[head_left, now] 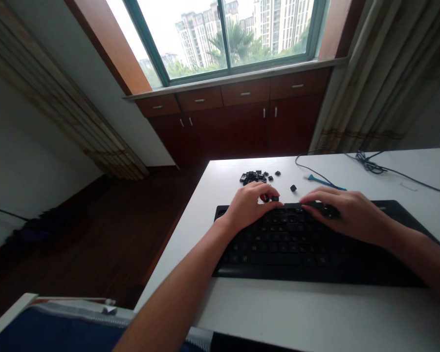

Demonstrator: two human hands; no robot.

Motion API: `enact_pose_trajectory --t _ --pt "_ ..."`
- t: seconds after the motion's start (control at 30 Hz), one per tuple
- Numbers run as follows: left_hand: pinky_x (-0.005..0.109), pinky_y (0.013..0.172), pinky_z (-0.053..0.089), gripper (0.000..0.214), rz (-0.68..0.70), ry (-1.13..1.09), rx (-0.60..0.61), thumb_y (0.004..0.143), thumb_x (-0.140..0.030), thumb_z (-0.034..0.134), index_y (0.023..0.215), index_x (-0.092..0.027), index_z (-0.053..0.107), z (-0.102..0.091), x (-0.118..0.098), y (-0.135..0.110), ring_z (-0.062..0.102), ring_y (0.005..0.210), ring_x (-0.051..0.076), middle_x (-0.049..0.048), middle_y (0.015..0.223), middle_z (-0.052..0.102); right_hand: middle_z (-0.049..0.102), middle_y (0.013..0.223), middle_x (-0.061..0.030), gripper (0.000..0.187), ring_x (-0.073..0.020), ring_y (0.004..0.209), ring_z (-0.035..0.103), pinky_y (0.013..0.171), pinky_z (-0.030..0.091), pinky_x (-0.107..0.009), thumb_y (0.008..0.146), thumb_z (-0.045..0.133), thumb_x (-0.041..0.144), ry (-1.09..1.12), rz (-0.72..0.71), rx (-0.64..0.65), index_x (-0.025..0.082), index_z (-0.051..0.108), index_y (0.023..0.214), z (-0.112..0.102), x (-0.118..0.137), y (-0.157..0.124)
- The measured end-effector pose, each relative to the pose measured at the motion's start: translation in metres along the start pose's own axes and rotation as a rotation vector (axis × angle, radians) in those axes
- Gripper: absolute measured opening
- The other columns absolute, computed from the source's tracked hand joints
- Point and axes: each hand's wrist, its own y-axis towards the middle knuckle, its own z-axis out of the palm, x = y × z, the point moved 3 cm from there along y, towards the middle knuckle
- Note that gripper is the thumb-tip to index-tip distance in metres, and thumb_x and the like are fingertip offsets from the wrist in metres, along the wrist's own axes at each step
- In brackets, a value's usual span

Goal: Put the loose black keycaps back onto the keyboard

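Note:
A black keyboard [275,259] lies on the white table in front of me, with keys over much of its face. My left hand [251,203] is over its upper left part, with a small black keycap [275,198] pinched between thumb and fingers. Over the upper middle, my right hand [342,208] has its thumb and index fingertips close together at the keyboard's back edge. Something dark shows under its curled fingers; I cannot tell what it is. Behind my left hand lies a pile of loose black keycaps [252,177]. One single keycap [293,188] sits apart from them.
A blue tool [324,182] lies on the white table [278,303] behind the keyboard. A black cable [370,164] runs along the back right, near a thin bent wire [408,187]. Beyond are red-brown cabinets [234,124] beneath a window. A blue fabric item [58,330] is at lower left.

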Motion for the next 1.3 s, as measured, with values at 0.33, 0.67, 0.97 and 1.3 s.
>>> enact_pose_trajectory --t 0.33,0.67,0.97,1.3 --pt "0.026 0.073 0.052 0.025 0.124 -0.045 -0.060 0.084 -0.038 0.075 0.099 -0.019 0.067 -0.006 -0.010 -0.002 0.062 0.075 0.012 0.0017 0.087 0.070 0.072 0.115 -0.0082 0.030 -0.0208 0.090 0.071 0.075 0.057 -0.033 0.095 0.057 0.023 -0.093 -0.106 -0.150 0.022 0.062 0.125 0.004 0.029 -0.001" --pt "0.025 0.070 0.051 0.010 0.247 0.017 -0.011 0.093 -0.023 0.059 0.085 -0.018 0.056 -0.003 -0.035 -0.007 0.060 0.076 0.012 0.0023 0.086 0.068 0.073 0.112 -0.0064 0.030 -0.0198 0.090 0.072 0.080 0.059 -0.033 0.093 0.063 0.023 0.027 -0.100 -0.234 0.026 0.062 0.123 0.007 0.040 -0.001" --pt "0.031 0.075 0.051 0.023 0.256 0.118 0.043 0.095 -0.040 0.060 0.103 -0.019 0.059 0.005 -0.041 -0.004 0.062 0.086 0.017 0.0037 0.095 0.068 0.075 0.110 -0.0041 0.018 -0.0255 0.101 0.071 0.092 0.055 -0.039 0.092 0.064 0.033 -0.074 0.068 -0.313 0.029 0.071 0.108 -0.066 -0.008 -0.002" --pt "0.033 0.079 0.052 0.017 0.242 0.161 0.070 0.096 -0.035 0.057 0.102 -0.019 0.059 0.016 -0.040 -0.005 0.061 0.090 0.018 0.0039 0.097 0.069 0.077 0.103 -0.0041 0.020 -0.0256 0.093 0.072 0.085 0.057 -0.041 0.091 0.064 0.038 -0.022 0.217 -0.166 0.027 0.074 0.105 -0.057 -0.063 -0.050"
